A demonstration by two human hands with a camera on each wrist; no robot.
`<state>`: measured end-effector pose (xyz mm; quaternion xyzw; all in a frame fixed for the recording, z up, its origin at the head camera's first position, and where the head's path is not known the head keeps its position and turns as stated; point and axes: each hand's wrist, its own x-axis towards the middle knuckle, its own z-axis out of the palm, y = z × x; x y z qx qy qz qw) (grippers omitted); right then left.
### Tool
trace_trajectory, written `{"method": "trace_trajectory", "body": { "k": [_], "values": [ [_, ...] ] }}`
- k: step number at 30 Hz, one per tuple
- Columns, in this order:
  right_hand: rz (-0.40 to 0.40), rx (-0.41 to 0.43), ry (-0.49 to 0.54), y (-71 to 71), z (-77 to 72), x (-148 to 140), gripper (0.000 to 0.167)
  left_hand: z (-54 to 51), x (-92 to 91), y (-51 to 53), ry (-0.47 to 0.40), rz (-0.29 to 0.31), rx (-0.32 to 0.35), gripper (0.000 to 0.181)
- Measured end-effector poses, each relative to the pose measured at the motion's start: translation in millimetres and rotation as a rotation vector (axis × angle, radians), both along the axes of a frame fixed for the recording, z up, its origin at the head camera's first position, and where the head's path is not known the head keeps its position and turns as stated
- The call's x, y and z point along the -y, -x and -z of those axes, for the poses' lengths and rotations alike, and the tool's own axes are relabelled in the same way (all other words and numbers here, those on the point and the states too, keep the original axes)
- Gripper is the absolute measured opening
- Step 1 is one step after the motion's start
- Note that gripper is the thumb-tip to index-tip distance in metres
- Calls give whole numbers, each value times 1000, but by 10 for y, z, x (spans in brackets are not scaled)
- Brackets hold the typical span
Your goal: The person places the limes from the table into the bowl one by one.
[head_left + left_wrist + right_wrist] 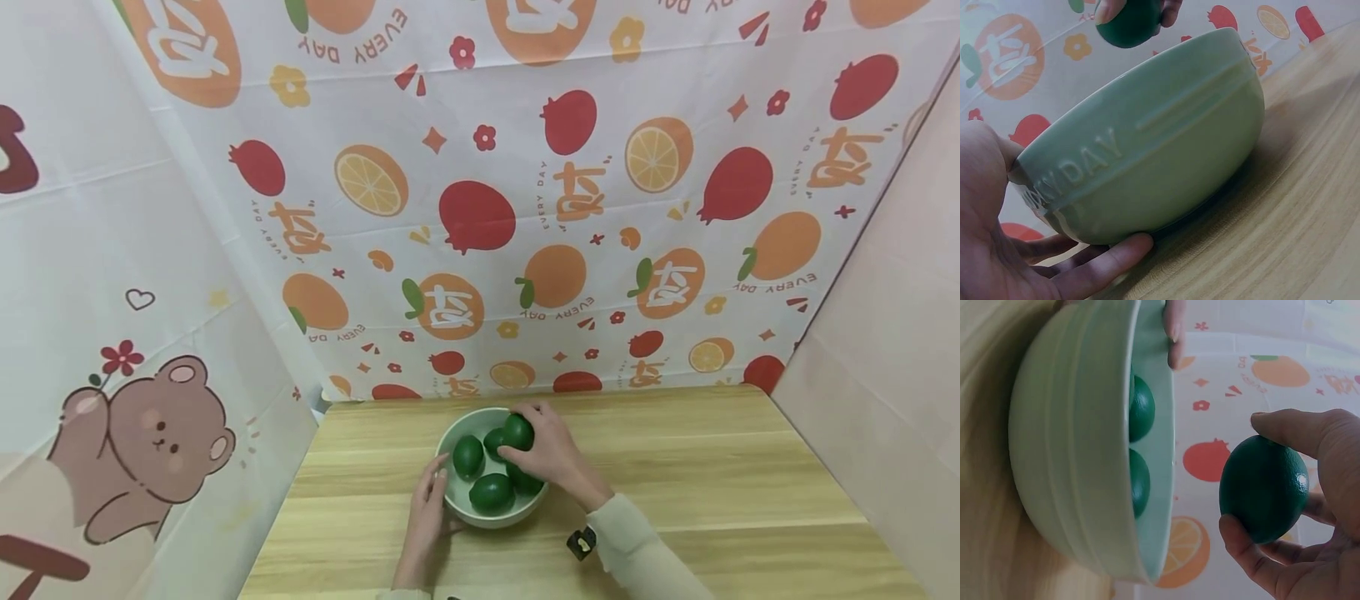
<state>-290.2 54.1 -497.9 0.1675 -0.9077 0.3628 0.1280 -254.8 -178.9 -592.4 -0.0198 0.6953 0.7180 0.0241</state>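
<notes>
A pale green bowl [489, 522] with raised lettering on its wall [1185, 150] stands on the wooden table. Several smooth, dark green limes lie inside, among them one at the left [468, 457] and one at the front [492, 494]. My left hand [427, 504] holds the bowl's left side, thumb at the rim and fingers [1107, 269] under the base. Between thumb and fingertips, my right hand [551, 446] pinches another lime [1264, 489], raised above the rim on the bowl's far right. In the head view this hand partly covers a lime [525, 481] in the bowl.
Bare wood-grain tabletop [697, 483] extends on both sides of the bowl. Behind it hangs a fruit-print cloth [480, 292], and a bear-print cloth [165, 433] hangs on the left. A small black device [581, 543] sits at my right wrist.
</notes>
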Motion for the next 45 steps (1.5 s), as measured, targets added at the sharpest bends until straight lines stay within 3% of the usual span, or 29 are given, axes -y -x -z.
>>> {"method": "trace_trajectory", "body": {
  "k": [15, 22, 34, 45],
  "values": [
    [-6, 63, -4, -29, 202, 268, 60, -3, -5, 19, 2, 15, 2, 54],
    [8, 54, -19, -52, 257, 343, 61, 1, -4, 22, 23, 9, 44, 54],
    [23, 97, -8, -40, 330, 427, 63, -2, 8, 20, 40, 6, 35, 56],
    [36, 74, -18, -50, 393, 493, 63, -17, 10, 24, 27, 25, 5, 55]
  ]
}}
